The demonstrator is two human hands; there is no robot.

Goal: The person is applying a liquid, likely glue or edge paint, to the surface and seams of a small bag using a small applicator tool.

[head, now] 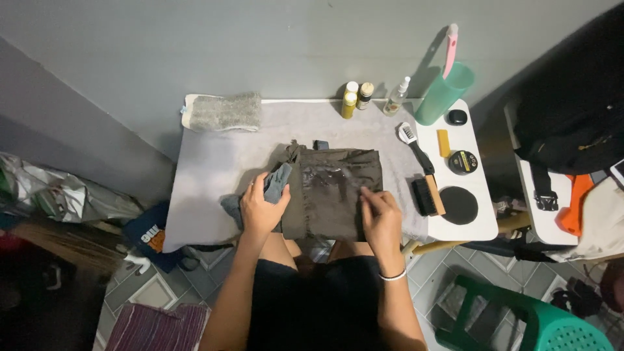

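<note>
The person sits at a small table (214, 162) covered with a pale cloth, and a dark olive bag (335, 192) lies flat in the middle of it, right in front of them. The left hand (260, 209) is closed around a bunched grey rag (276, 184), pressed against the bag's left edge. The right hand (382, 214) rests on the bag's lower right corner with its fingertips pinched on the fabric, holding it down. A wet-looking sheen shows across the middle of the bag, so I judge the wiping to be under way, with the dull outer parts not yet gone over. A black brush (426, 195), a small white-headed brush (408, 134), a round tin (463, 162), two yellow bottles (351, 99) and a spray bottle (396, 97) sit untouched on the right. The bag's near edge is hidden behind the hands, and I cannot tell what the sheen actually is.
</note>
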